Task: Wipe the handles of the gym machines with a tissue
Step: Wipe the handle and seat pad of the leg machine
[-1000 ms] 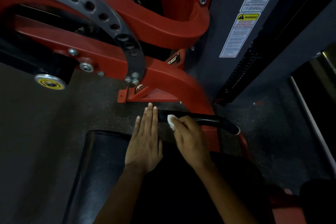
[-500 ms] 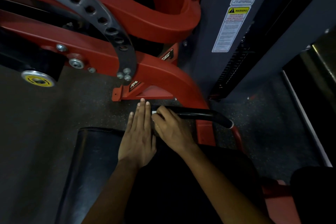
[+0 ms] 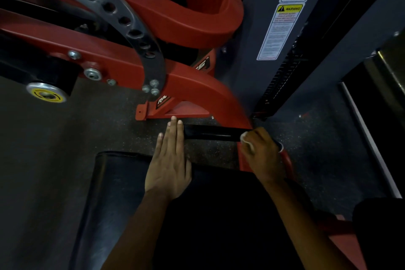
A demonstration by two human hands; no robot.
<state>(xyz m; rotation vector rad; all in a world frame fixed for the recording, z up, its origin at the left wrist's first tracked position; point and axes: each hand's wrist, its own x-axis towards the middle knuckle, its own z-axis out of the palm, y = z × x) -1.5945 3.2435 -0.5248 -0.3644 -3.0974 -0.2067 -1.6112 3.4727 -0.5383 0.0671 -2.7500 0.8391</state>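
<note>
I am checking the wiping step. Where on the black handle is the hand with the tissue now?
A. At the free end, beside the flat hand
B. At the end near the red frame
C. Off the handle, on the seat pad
B: the right hand presses the tissue on the black handle by the red frame, away from the left hand.

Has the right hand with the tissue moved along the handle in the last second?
Yes. The right hand, gripping the tissue, slid along the black handle away from the flat left hand, toward the handle's red-frame end.

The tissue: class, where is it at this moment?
In the head view, the tissue sits right of centre, held in the right hand against the black handle's right end.
</note>
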